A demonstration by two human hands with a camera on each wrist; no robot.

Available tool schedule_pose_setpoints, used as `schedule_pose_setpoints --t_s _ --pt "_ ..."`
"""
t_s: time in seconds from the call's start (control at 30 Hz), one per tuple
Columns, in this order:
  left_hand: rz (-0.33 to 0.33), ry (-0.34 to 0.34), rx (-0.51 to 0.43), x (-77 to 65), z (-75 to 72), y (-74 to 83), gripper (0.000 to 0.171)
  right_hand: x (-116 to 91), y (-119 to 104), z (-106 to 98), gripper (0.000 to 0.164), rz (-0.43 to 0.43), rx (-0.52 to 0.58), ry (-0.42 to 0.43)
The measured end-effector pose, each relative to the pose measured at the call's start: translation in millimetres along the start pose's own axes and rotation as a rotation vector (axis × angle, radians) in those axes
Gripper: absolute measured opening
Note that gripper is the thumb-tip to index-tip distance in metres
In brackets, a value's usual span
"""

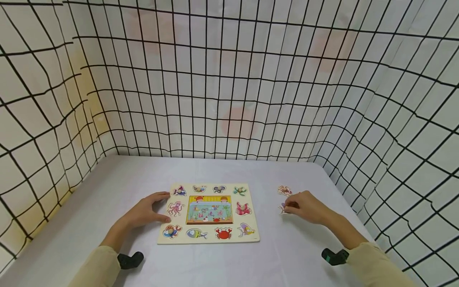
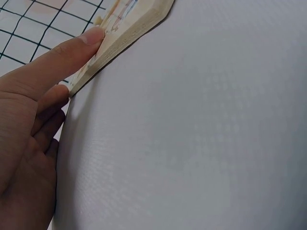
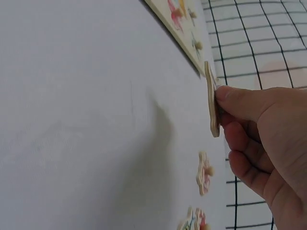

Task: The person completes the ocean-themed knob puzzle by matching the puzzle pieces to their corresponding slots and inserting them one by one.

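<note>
A wooden peg puzzle board (image 1: 209, 234) with sea creatures around an aquarium picture lies on the table. My left hand (image 1: 144, 211) rests at its left side, with the thumb (image 2: 91, 37) touching the board's edge in the left wrist view. To the right of the board, my right hand (image 1: 307, 206) pinches a thin wooden puzzle piece (image 3: 212, 103) between thumb and fingers. The piece is held on edge above the table in the right wrist view, and its picture is mostly hidden. An orange-brown puzzle piece (image 1: 285, 190) lies just beyond this hand.
In the right wrist view, a pink knobbed piece (image 3: 203, 173) and a multicoloured piece (image 3: 193, 221) lie on the white tabletop (image 1: 229, 265). White walls with a black grid (image 1: 218, 95) enclose the table at the back and sides. Black devices sit at both wrists.
</note>
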State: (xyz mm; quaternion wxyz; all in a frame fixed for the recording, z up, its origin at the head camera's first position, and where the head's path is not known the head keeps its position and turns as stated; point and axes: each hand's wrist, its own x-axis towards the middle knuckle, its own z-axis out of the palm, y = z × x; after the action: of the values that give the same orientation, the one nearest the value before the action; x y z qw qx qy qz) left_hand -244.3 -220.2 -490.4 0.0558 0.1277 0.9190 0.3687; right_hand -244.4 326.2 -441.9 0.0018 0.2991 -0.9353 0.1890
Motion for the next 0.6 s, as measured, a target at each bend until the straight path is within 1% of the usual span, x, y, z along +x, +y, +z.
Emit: schedule_pose_setpoints --t_s 0.27,0.43,0.5,0.6 --pt "-0.009 -0.006 0.003 -1.7 2.3 -1.2 0.094 12.1 -28.8 14.0 0.005 -0.021 0.006 -0.034" --pt "0.003 -0.003 0.003 -0.1 2.6 -1.1 0.094 18.2 -40.4 19.1 0.005 -0.065 -0.01 -0.03" --pt "-0.007 0.006 -0.004 0.6 2.2 -1.2 0.093 20.5 -43.8 21.3 0.006 -0.09 -0.007 -0.029" --pt "-0.004 0.002 0.001 0.2 1.4 -1.7 0.094 23.7 -49.4 25.3 0.008 -0.116 -0.007 -0.039"
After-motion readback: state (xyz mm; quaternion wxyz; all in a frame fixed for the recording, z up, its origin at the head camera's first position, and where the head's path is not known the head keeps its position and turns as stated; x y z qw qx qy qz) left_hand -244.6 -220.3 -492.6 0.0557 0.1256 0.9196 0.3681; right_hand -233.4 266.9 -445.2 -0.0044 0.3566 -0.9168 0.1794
